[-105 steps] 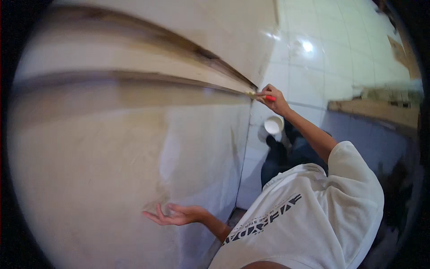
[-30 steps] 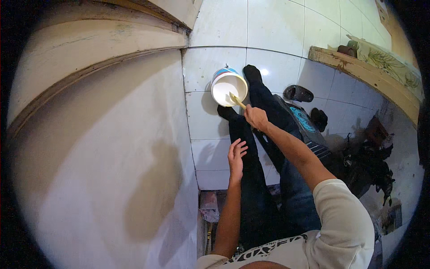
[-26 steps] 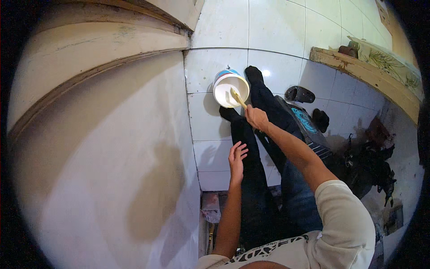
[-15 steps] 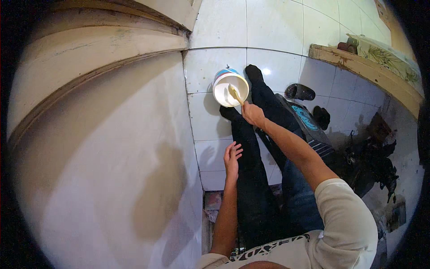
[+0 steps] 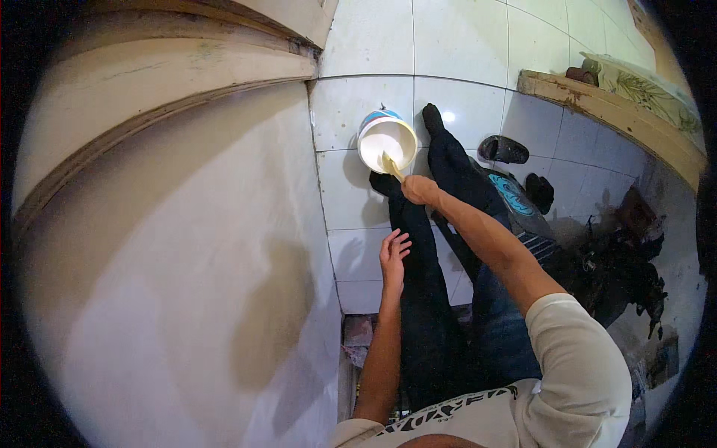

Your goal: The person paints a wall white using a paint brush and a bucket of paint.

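A white bucket (image 5: pixel 365 154) with a blue and red band stands on the tiles between my feet, holding what looks like white paint (image 5: pixel 386 142). My right hand (image 5: pixel 420 190) is closed round the pale handle of a paintbrush (image 5: pixel 392 166). The brush slants over the near rim, its head inside the bucket near the wall. Over my left leg, my left hand (image 5: pixel 393 252) hovers with its fingers apart and nothing in it.
A white wall (image 5: pixel 179 261) rises close on my left. To the right lie a dark slipper (image 5: pixel 503 149) and a dark bag with a blue print (image 5: pixel 515 196). A wooden ledge (image 5: pixel 597 103) juts out at far right, with dark clutter (image 5: pixel 620 269) below it.
My right hand has drawn the paintbrush slightly back, so its head sits nearer the bucket's near rim. My left hand has shifted a little up and right, fingers still apart.
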`<state>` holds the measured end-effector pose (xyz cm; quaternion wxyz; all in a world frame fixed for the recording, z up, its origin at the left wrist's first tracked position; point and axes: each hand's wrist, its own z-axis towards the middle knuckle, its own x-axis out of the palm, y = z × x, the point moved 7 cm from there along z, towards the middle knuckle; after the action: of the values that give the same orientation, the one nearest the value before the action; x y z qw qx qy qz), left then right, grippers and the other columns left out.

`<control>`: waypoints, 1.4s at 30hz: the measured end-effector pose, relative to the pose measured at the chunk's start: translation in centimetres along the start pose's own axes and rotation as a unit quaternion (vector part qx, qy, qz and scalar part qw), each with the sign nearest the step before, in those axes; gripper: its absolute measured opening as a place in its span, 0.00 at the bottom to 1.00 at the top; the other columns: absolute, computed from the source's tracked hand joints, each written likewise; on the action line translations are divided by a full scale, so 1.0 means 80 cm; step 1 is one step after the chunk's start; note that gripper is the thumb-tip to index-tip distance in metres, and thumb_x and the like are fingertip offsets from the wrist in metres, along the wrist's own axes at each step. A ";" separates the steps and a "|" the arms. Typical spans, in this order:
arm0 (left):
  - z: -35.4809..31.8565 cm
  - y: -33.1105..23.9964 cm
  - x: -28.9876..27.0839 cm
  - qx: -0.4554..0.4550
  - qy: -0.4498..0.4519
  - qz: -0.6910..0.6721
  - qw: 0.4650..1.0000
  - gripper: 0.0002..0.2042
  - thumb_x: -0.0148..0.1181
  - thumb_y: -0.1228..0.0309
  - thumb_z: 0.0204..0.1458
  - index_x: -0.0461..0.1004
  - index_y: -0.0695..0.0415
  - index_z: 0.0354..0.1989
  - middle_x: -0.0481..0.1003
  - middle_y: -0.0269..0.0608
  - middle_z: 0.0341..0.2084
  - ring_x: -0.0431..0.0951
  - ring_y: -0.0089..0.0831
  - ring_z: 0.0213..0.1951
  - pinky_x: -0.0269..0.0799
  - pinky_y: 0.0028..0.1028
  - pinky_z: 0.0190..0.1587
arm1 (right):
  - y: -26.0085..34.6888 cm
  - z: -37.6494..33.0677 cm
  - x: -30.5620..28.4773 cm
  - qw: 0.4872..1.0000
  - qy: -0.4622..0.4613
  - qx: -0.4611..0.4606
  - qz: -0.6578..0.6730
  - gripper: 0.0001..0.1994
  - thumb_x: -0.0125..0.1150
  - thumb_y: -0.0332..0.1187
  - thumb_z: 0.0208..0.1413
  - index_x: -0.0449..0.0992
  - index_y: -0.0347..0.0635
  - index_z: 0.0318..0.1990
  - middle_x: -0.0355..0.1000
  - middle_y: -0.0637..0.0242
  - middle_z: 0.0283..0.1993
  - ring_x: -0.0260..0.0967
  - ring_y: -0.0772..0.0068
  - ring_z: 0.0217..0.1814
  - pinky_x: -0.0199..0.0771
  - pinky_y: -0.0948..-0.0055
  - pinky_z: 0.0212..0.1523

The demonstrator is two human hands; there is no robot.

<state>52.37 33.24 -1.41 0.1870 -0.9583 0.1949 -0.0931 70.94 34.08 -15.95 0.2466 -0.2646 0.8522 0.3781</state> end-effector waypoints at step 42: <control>-0.388 -0.288 -0.013 0.345 -0.078 0.102 0.930 0.14 0.48 0.67 0.67 0.71 0.58 0.57 0.79 0.43 0.47 0.80 0.30 0.43 0.74 0.28 0.45 | 0.394 -0.336 -0.600 0.845 0.087 -0.220 0.479 0.15 0.49 0.32 0.69 0.70 0.37 0.58 0.72 0.71 0.43 0.62 0.83 0.37 0.68 0.79 0.42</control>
<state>51.42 43.33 35.91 0.5292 -0.8140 0.2321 -0.0595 80.39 44.04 45.94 -0.1051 0.0971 0.7852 0.6025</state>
